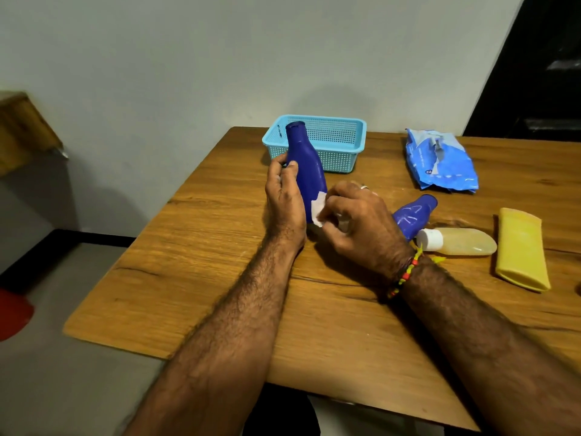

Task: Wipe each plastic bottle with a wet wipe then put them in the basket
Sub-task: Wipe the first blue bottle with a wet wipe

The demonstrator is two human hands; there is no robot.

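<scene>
My left hand (284, 199) grips a dark blue plastic bottle (306, 165), held nearly upright above the table with its cap end up. My right hand (358, 218) presses a white wet wipe (318, 209) against the bottle's lower end. A second blue bottle (415, 214) lies on its side just right of my right hand. Beside it lies a clear yellowish bottle (462, 242) with a white cap, and a flat yellow bottle (520, 247) further right. The light blue mesh basket (342, 143) stands behind the held bottle at the table's far edge.
A blue wet-wipe pack (440, 162) lies torn open at the back right. The wooden table (220, 278) ends at its left edge over a grey floor. A red object (12, 316) sits on the floor at the far left.
</scene>
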